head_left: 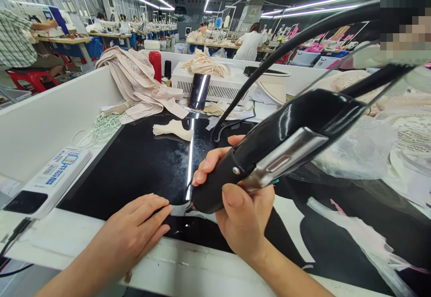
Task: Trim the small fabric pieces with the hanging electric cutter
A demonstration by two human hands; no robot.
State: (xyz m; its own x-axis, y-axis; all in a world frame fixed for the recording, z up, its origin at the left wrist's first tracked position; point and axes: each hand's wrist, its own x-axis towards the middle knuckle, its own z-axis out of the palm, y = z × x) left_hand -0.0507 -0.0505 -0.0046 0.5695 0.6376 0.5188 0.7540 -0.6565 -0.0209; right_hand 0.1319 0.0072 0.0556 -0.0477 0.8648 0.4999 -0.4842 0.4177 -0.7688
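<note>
My right hand (235,198) is wrapped round a black hand-held tool (279,139) with a metal trigger lever and a black cable running up and back. The tool's tip points down at the glossy black worktop (144,162), close to my left fingertips. My left hand (134,232) lies flat on the worktop near the front edge, fingers stretched out and together, pressing on a thin clear or pale piece that I cannot make out. A small beige fabric scrap (173,128) lies further back on the black surface.
A white wall (50,117) borders the left side, with a white device (47,182) and coiled white cord (104,128). Beige garments (138,79), a white box (215,83) with a phone (199,91) leaning on it, and clear plastic bags (370,144) lie around. Other people work at tables behind.
</note>
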